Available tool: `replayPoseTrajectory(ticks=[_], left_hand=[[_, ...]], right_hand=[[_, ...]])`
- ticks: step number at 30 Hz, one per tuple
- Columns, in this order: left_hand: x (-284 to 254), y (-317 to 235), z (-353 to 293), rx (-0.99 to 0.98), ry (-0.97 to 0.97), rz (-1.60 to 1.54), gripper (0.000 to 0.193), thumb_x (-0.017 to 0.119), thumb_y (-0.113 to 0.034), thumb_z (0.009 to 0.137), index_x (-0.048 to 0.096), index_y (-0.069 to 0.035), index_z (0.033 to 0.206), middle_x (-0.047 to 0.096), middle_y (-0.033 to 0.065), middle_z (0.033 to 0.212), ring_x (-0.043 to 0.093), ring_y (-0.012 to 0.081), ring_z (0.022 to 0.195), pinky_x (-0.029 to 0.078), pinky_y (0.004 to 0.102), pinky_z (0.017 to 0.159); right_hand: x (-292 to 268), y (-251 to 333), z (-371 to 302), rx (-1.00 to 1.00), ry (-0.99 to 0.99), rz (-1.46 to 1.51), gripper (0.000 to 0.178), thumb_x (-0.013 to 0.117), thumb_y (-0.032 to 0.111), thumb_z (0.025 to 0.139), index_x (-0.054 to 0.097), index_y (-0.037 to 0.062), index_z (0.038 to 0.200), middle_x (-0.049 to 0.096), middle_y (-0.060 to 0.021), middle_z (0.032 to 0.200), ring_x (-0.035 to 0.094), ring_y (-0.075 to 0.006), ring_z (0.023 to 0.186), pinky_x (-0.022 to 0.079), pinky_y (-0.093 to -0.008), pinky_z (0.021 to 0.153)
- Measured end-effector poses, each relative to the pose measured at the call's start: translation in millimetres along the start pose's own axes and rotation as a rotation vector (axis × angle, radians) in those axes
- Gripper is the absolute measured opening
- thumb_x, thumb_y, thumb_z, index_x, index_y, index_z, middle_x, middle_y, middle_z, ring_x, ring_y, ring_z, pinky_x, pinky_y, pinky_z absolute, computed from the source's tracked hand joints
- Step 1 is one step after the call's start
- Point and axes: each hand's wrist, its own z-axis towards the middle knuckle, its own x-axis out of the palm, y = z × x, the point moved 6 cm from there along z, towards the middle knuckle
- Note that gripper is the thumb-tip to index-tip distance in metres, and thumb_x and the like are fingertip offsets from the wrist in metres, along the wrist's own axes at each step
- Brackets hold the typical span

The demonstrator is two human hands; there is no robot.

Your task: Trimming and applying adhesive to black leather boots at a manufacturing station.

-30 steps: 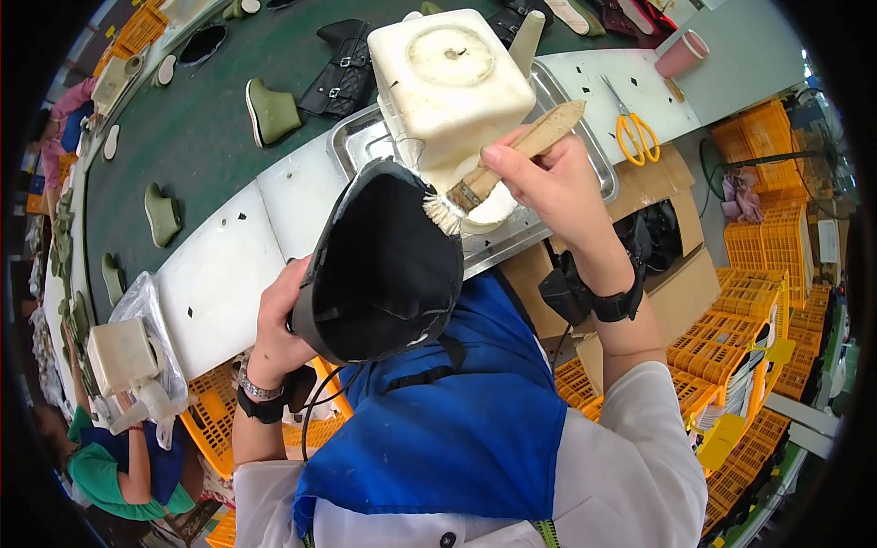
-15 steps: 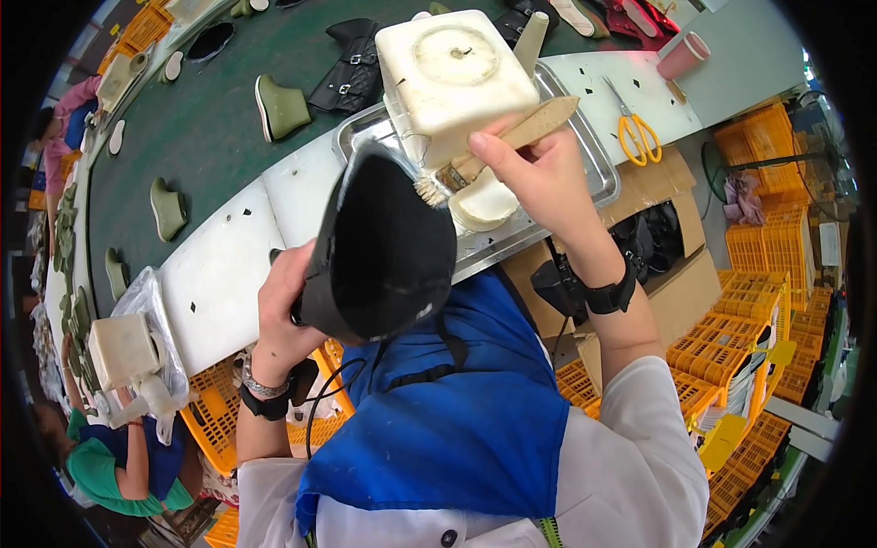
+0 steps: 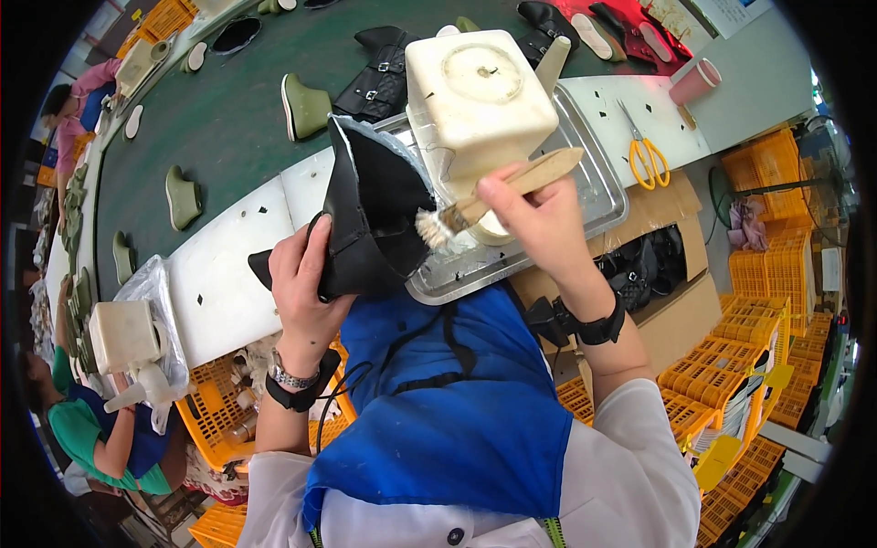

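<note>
My left hand (image 3: 306, 283) grips a black boot upper (image 3: 352, 239) from its left side. Its wide opening faces up and right, and a whitish film runs along the top edge. In my right hand (image 3: 544, 219), pinched between thumb and fingers, is a flat brush (image 3: 553, 167) with a wooden handle. The pale bristles, coated in white, point left at the upper's opening; whether they touch it I cannot tell. Behind the brush an upturned white plastic container (image 3: 484, 100) stands over a metal tray (image 3: 603, 155), with a pale round part low beside my right fingers.
Orange-handled scissors (image 3: 649, 160) and a pink cup (image 3: 696, 82) lie to the right on the white worktop (image 3: 228, 237). Green ankle boots (image 3: 308, 108) and buckled black boots (image 3: 379, 84) rest on the green belt (image 3: 237, 110). A cardboard box (image 3: 681, 306) holds black pieces. Co-workers sit at far left.
The boot upper has turned and tilted, so its opening leans right toward the brush. My left hand has risen slightly, and the brush has come lower. The whole view has shifted a little.
</note>
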Motion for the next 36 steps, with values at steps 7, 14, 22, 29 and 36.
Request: replayPoseTrajectory(ticks=[7,14,22,29,36], left_hand=[[-3,-2,-1,-0.017,0.031,0.015,0.074,0.074,0.001,0.050,0.046,0.001,0.119,0.055,0.0162,0.105,0.053,0.0312,0.094,0.042,0.0367,0.082],[-3,2,-1,-0.006,0.011,-0.059,0.075,0.073,-0.001,0.046,0.050,-0.002,0.117,0.053,0.0157,0.103,0.051,0.0316,0.090,0.038,0.0377,0.082],[-11,10,3,0.074,-0.148,0.163,0.076,0.073,0.001,0.048,0.046,-0.004,0.119,0.051,0.0162,0.108,0.049,0.0330,0.095,0.038,0.0394,0.084],[-11,12,0,0.271,-0.252,0.289,0.067,0.067,0.000,0.048,0.051,-0.017,0.110,0.049,0.0153,0.110,0.048,0.0323,0.096,0.034,0.0444,0.085],[-7,16,-1,0.327,-0.257,0.317,0.062,0.065,0.000,0.051,0.051,-0.019,0.108,0.048,0.0157,0.111,0.048,0.0320,0.097,0.034,0.0451,0.085]], right_hand=[[1,-9,0,-0.092,-0.063,-0.097,0.014,0.062,0.013,0.082,0.060,-0.0009,0.083,0.054,0.0024,0.066,0.044,-0.0020,0.058,0.034,-0.0173,0.051],[9,10,3,-0.422,-0.136,-0.328,0.007,0.065,0.007,0.076,0.063,0.0005,0.077,0.058,-0.0017,0.060,0.047,-0.0042,0.048,0.036,-0.0194,0.044],[34,20,-12,-0.456,0.059,-0.277,0.005,0.065,0.004,0.075,0.063,-0.0002,0.076,0.060,-0.0040,0.063,0.051,-0.0058,0.052,0.039,-0.0201,0.047],[39,15,-21,-0.202,0.159,-0.121,0.007,0.063,0.007,0.077,0.062,0.0001,0.075,0.057,0.0000,0.062,0.047,-0.0032,0.054,0.038,-0.0195,0.048],[34,-8,-25,0.064,0.177,0.161,0.010,0.063,0.010,0.080,0.062,0.0005,0.078,0.058,0.0016,0.066,0.046,-0.0031,0.056,0.036,-0.0183,0.049]])
